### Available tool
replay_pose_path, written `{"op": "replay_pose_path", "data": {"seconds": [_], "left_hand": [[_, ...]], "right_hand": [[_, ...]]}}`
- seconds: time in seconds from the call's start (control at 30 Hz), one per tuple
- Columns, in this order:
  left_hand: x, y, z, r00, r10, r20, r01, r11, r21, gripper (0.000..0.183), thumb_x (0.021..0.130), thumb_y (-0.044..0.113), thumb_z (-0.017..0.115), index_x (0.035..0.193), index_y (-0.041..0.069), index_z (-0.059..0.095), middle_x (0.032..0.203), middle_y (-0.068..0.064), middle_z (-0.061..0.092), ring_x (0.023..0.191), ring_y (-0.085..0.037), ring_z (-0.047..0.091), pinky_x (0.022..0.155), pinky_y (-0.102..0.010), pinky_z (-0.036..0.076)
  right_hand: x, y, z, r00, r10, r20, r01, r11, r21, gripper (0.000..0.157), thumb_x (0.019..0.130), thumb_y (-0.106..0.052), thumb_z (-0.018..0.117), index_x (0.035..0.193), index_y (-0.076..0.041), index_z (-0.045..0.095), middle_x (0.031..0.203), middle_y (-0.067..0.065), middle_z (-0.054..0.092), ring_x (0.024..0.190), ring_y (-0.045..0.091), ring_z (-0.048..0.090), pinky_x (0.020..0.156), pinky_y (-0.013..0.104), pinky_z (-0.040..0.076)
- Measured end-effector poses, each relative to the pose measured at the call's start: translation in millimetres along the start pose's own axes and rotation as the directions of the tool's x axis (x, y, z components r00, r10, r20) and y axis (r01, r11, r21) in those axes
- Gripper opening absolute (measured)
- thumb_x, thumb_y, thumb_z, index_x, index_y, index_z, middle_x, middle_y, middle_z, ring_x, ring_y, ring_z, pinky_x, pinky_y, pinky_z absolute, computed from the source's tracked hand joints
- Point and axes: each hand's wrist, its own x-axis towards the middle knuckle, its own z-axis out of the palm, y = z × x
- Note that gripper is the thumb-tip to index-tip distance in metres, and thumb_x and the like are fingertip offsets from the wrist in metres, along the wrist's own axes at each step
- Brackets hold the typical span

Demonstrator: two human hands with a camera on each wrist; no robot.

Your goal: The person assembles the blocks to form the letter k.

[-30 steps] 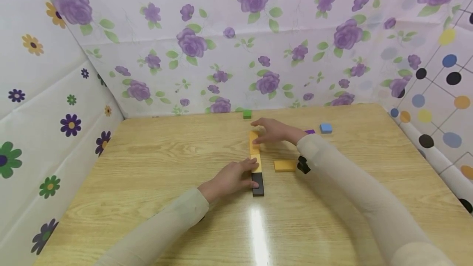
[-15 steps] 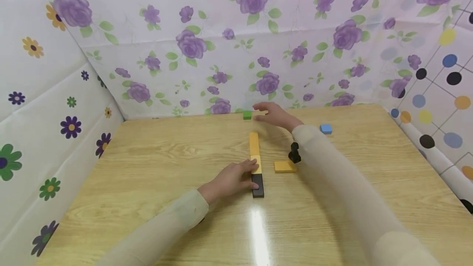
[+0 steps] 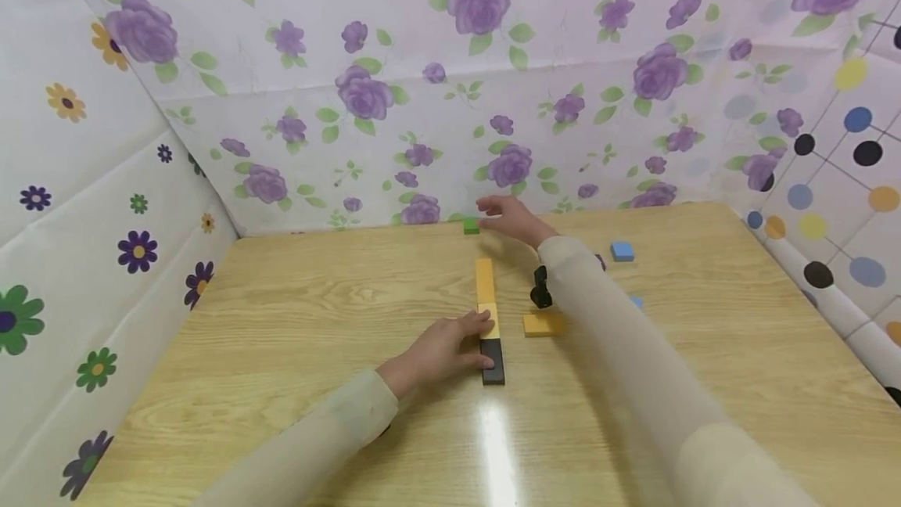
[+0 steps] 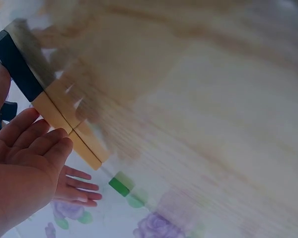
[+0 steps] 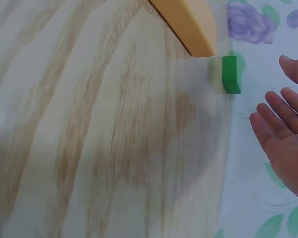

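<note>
An orange block [image 3: 485, 282], a light yellow block [image 3: 493, 325] and a black block [image 3: 493, 366] lie end to end in a straight row on the wooden table. My left hand [image 3: 445, 345] rests along the row's left side, thumb at the black block and relaxed fingertips over the light yellow one. At the table's far edge sits a small green block [image 3: 471, 226]. Right beside it is my right hand [image 3: 511, 219], fingers extended and holding nothing. In the right wrist view, the right palm [image 5: 293, 148] faces the green block [image 5: 231, 74] with a gap between them.
Another orange block [image 3: 544, 325] lies crosswise to the right of the row. Farther right is a blue block [image 3: 622, 251]. The right sleeve [image 3: 619, 327] partly covers a second blue block [image 3: 637, 302] and a purple piece [image 3: 601, 261]. A flowered cloth [image 3: 450, 100] hangs behind the table.
My right hand has moved from the far end of the row back to the green block, shifting slightly left at the end. The left hand has stayed at the row.
</note>
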Motion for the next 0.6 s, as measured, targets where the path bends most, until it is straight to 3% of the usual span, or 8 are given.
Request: {"op": "replay_pose_path", "data": {"seconds": [0.27,0.6], "left_hand": [[0.0,2.2,1.8,1.000,0.000,0.005,0.000,1.000,-0.014,0.062,0.086,0.034,0.072,0.137,0.003,0.053,0.147,-0.008,0.042,0.138,-0.025,0.036,0.113,-0.038,0.031],[-1.0,0.4,-0.4,1.000,-0.024,0.013,0.024,1.000,-0.020,0.063,0.086,0.034,0.072,0.138,0.004,0.052,0.149,-0.007,0.041,0.139,-0.024,0.035,0.113,-0.037,0.031]], "right_hand": [[7,7,5.2,0.997,0.067,0.036,-0.070,0.994,0.079,0.053,0.094,-0.011,0.061,0.141,0.005,0.041,0.142,0.023,0.044,0.131,0.038,0.042,0.108,0.047,0.037],[20,16,14.5,0.995,0.083,0.053,-0.086,0.995,0.059,0.054,0.090,-0.003,0.064,0.139,0.007,0.044,0.139,0.023,0.048,0.125,0.036,0.048,0.104,0.043,0.042]]}}
